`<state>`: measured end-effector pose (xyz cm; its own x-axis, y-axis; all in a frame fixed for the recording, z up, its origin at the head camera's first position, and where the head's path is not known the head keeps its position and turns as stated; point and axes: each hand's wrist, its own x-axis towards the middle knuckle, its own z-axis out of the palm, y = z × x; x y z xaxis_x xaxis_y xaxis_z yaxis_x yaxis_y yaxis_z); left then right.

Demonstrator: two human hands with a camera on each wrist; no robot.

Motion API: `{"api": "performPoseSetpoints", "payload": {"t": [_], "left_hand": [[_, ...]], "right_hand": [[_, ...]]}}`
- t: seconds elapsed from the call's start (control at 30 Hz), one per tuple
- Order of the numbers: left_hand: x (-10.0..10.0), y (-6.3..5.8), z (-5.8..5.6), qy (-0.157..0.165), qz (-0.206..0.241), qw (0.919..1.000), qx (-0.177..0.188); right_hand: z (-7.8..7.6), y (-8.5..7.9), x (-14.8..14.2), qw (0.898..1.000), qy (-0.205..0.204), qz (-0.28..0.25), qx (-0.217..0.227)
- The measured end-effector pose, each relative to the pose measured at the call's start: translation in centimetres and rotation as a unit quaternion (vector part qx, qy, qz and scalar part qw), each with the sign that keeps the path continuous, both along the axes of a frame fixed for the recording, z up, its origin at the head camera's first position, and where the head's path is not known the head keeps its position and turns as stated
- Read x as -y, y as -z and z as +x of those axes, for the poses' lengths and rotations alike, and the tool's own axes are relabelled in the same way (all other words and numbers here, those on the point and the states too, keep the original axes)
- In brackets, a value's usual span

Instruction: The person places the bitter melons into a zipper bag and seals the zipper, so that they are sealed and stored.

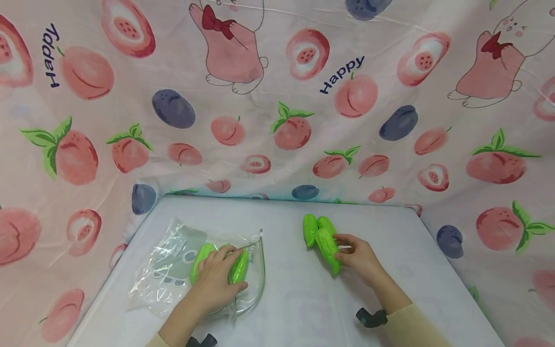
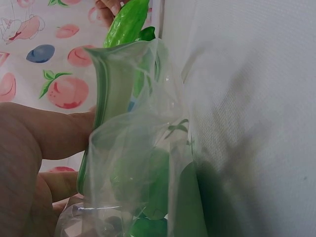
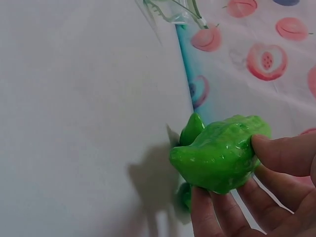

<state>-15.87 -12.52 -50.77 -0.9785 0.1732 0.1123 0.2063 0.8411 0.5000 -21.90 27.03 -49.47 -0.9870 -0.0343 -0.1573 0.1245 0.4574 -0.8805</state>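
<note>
A clear zip bag (image 1: 171,258) with a printed grey-green figure lies on the left of the table, its mouth toward the right. Inside it are green bitter melons (image 1: 239,268), partly covered by my left hand (image 1: 215,282). That hand holds the bag's upper layer near the mouth; in the left wrist view, thumb and fingers are at the green zip edge (image 2: 101,94). My right hand (image 1: 359,258) pinches a bumpy green bitter melon (image 1: 327,248) between thumb and fingers, as the right wrist view confirms. Two more bitter melons (image 1: 310,230) lie just behind it on the table.
The white table (image 1: 286,308) reaches back to a hanging cloth (image 1: 277,178) printed with peaches and rabbits, which also covers both sides. Black curved pieces (image 1: 371,318) sit at both wrists.
</note>
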Motion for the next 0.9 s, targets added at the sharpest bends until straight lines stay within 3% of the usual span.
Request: {"api": "performPoseSetpoints", "payload": {"t": [0.37,0.9], "left_hand": [[0.0,0.1,0.0,0.002,0.000,1.0000,-0.002],[0.0,-0.1,0.1,0.004,-0.001,1.0000,-0.003]], "right_hand": [[0.9,0.6,1.5,0.999,-0.025,0.016,0.022],[1.5,1.1,2.8,0.997,-0.024,0.040,0.063]]}}
